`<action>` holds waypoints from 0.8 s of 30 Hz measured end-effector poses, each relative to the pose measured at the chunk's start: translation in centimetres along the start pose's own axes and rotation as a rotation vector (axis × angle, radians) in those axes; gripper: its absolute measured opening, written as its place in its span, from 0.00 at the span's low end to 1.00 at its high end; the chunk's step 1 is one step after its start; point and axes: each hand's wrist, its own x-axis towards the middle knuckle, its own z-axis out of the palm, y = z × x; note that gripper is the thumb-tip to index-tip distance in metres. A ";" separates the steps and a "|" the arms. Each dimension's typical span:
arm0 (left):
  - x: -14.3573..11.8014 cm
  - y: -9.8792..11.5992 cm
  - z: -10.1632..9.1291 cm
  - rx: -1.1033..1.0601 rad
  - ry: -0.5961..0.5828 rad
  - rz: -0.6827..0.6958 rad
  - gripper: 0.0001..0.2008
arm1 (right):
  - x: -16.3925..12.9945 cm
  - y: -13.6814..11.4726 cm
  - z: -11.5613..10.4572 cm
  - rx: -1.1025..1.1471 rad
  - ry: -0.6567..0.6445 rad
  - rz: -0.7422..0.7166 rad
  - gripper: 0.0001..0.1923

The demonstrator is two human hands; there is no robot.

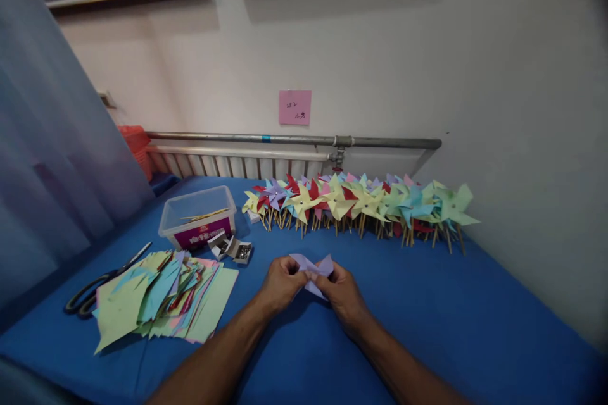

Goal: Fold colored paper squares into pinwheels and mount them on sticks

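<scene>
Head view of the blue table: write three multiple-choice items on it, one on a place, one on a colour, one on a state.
1. Where do the scissors lie?
A. left of the paper stack
B. inside the clear box
C. among the pinwheels

2. What colour is the paper piece in the hands?
A. red
B. light purple
C. green

3. How is that piece held?
A. flat on the table, untouched
B. by the left hand alone
C. between the left hand and the right hand

Answers: 1 A, the handles sit at the stack's left edge; 2 B, its folded points show lilac; 3 C, both hands pinch it.
</scene>
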 end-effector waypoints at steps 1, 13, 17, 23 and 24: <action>0.0 0.0 0.0 0.007 -0.001 0.000 0.08 | -0.1 -0.1 0.1 -0.001 0.003 -0.001 0.20; 0.0 -0.1 -0.1 0.037 -0.021 0.054 0.09 | -0.1 -0.4 0.1 0.024 0.003 -0.005 0.22; 0.2 -0.3 -0.1 0.050 -0.019 0.061 0.08 | -0.2 -0.5 0.2 0.069 -0.003 0.010 0.23; -0.2 0.7 0.1 -0.011 -0.061 0.070 0.10 | -0.5 -1.0 0.3 0.058 0.012 0.000 0.21; -0.3 0.8 0.2 -0.024 -0.060 0.062 0.11 | -0.6 -1.1 0.3 0.043 0.016 -0.007 0.21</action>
